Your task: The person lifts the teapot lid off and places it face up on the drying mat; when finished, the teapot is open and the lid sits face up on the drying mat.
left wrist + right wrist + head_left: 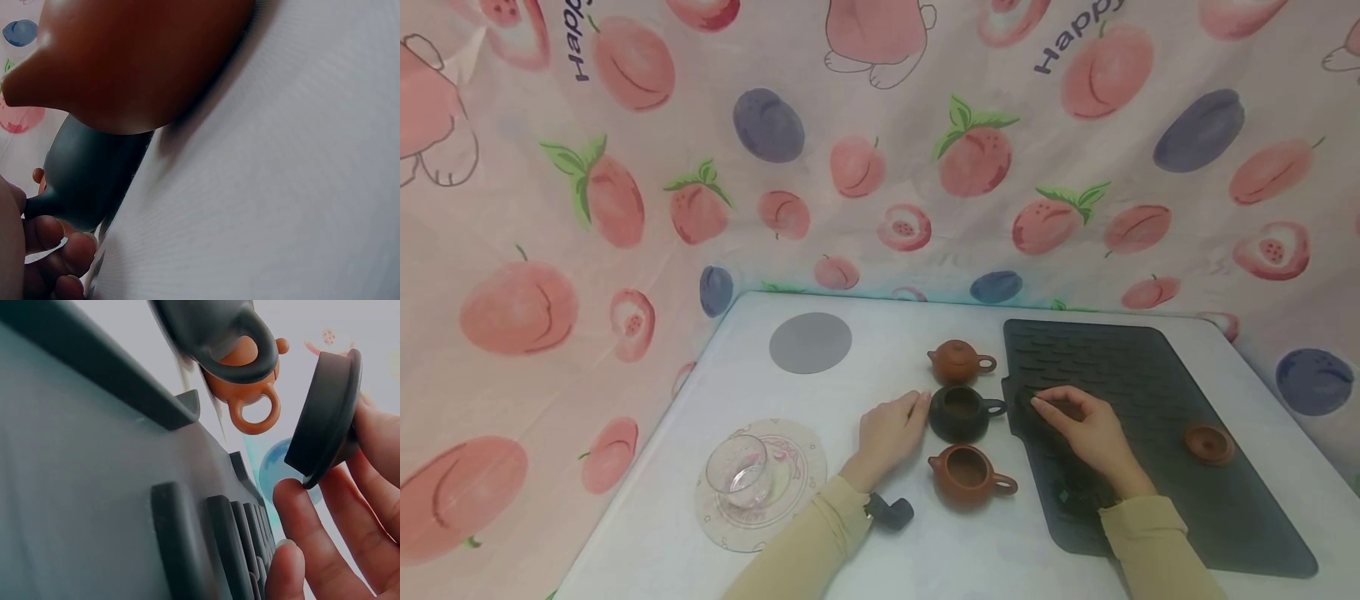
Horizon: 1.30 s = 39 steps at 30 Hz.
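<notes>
The black teapot [958, 415] stands lidless on the white table, its handle toward the mat. At its spout is my left hand [891, 429], which pinches the spout between thumb and fingers [45, 232]. Over the dark mat, my right hand [1086, 429] pinches the black teapot lid [325, 412] by its top, tilted on edge in the right wrist view. Nearer me sits an open reddish-brown teapot [964, 479], and its large body fills the top of the left wrist view. Behind the black one stands a smaller brown teapot [957, 361] with its lid on.
A brown lid [1208, 445] lies on the ridged dark drying mat [1180, 500] at the right. To the left, a clear glass cup [737, 473] stands on a patterned round plate [801, 521]. A grey disc [810, 342] lies at the back left, before a fruit-print cloth.
</notes>
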### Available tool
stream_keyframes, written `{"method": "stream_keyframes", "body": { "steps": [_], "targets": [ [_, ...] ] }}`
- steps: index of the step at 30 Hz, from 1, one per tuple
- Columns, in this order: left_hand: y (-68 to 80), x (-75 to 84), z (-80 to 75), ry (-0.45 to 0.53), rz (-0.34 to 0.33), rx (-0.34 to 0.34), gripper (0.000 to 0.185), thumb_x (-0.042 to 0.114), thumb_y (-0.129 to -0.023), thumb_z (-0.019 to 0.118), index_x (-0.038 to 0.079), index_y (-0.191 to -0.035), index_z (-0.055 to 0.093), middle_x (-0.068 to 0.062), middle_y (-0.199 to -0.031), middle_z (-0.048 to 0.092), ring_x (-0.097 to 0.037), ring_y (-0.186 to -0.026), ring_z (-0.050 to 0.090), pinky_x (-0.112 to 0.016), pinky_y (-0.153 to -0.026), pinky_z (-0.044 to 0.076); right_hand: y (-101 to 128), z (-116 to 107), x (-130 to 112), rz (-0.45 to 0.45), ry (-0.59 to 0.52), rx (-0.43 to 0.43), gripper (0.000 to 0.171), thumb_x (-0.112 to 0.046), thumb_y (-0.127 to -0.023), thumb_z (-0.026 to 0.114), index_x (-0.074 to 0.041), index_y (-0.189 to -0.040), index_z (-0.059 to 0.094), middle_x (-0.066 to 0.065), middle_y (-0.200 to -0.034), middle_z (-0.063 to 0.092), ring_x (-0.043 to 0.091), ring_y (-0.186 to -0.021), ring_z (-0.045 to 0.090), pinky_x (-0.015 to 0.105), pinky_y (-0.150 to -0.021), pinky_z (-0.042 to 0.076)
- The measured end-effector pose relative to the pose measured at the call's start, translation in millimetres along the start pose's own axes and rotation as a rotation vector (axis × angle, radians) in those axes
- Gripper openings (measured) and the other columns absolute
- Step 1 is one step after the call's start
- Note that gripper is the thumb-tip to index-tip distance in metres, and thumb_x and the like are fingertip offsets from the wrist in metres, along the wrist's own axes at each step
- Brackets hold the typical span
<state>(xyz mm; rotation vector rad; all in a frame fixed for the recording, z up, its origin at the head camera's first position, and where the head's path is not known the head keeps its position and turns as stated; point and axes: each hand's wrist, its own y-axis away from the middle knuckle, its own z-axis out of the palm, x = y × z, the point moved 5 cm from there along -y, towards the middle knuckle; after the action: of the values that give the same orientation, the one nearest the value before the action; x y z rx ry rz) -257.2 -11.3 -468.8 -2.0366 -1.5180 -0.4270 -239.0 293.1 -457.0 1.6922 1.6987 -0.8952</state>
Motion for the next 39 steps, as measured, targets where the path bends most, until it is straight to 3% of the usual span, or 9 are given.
{"method": "stream_keyframes", "body": {
  "steps": [29,39],
  "targets": [
    [0.8,0.3,1.2,-0.003,0.001,0.004,0.043,0.045,-0.110,0.040,0.023,-0.075,0.049,0.004,-0.060,0.045,-0.017,-0.059,0.048,-0.032,-0.055,0.035,3.1,-2.7,4.5,-0.006,-0.001,0.037,0.051,-0.053,-0.098,0.064,-0.010,-0.124,0.067,0.017,-0.130,0.064,0.041,-0.121,0.060,0.061,-0.098,0.046],
    [1.3,1.4,-1.5,0.007,0.024,0.036,0.043,0.043,-0.110,0.041,0.022,-0.073,0.048,0.004,-0.058,0.042,-0.017,-0.057,0.047,-0.032,-0.054,0.034,3.4,-3.3,3.1,-0.003,-0.041,0.037,0.051,-0.053,-0.098,0.064,-0.009,-0.125,0.067,0.016,-0.138,0.061,0.041,-0.127,0.057,0.060,-0.099,0.045]
  ]
}}
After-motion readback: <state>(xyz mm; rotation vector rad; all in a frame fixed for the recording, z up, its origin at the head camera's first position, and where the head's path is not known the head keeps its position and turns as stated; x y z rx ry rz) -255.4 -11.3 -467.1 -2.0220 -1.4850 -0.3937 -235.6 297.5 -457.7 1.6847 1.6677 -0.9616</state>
